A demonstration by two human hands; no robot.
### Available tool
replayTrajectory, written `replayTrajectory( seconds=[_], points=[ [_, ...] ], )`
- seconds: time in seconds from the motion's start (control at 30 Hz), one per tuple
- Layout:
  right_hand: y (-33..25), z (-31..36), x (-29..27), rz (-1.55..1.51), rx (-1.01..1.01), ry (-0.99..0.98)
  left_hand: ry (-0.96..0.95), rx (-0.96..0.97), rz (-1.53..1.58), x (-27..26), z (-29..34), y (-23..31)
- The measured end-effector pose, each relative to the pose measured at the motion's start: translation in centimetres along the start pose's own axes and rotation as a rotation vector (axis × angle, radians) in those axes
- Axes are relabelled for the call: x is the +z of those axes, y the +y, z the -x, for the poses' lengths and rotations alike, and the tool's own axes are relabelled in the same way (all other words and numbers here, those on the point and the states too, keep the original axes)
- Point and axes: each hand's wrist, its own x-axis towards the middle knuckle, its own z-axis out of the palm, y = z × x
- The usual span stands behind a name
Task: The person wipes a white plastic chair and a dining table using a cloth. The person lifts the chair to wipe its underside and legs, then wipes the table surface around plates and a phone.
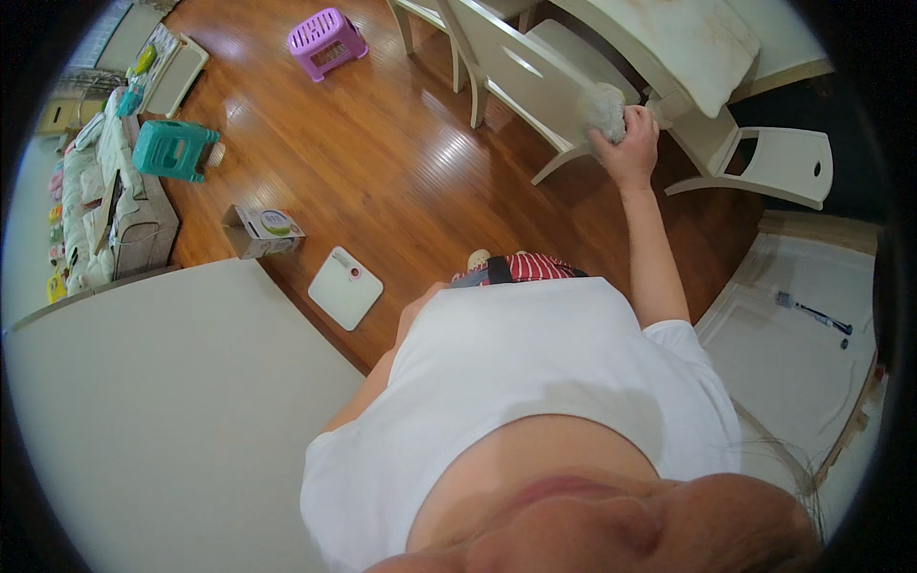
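My right arm reaches forward to the dining chairs. In my right hand (632,148) is a crumpled grey-white cloth (603,113), fingers closed round it. The cloth is beside the back of a white chair (521,72), overlapping it in view; whether they touch I cannot tell. A pale marble-like table (693,48) stands just past the hand. My left arm (368,392) hangs at my side, bent in toward my waist, and the white shirt hides the left hand.
Another white chair (783,167) stands at the right, near a white door panel (793,329). A white scale (346,288), an open carton (263,232), a teal stool (175,150) and a purple stool (327,43) are on the wood floor. A pale partition (172,401) rises at my left.
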Motion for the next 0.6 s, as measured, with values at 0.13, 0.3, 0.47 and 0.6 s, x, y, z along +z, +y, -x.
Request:
replayTrajectory(
  seconds=[0.13,0.3,0.47,0.6],
  points=[
    [0.4,0.0,0.4,-0.023,-0.038,0.006,-0.07,-0.221,0.177,1.5,-1.5,1.4],
    [0.8,0.1,0.0,-0.077,-0.046,-0.064,-0.172,-0.209,0.275,3.8,-3.7,2.7],
    [1.9,0.0,-0.4,-0.108,-0.114,-0.125,-0.243,0.127,0.227,5.1,-5.2,5.0],
    [1.9,-0.3,-0.8,-0.125,-0.129,-0.129,-0.321,0.17,0.194,4.2,-5.9,5.6]
  ],
)
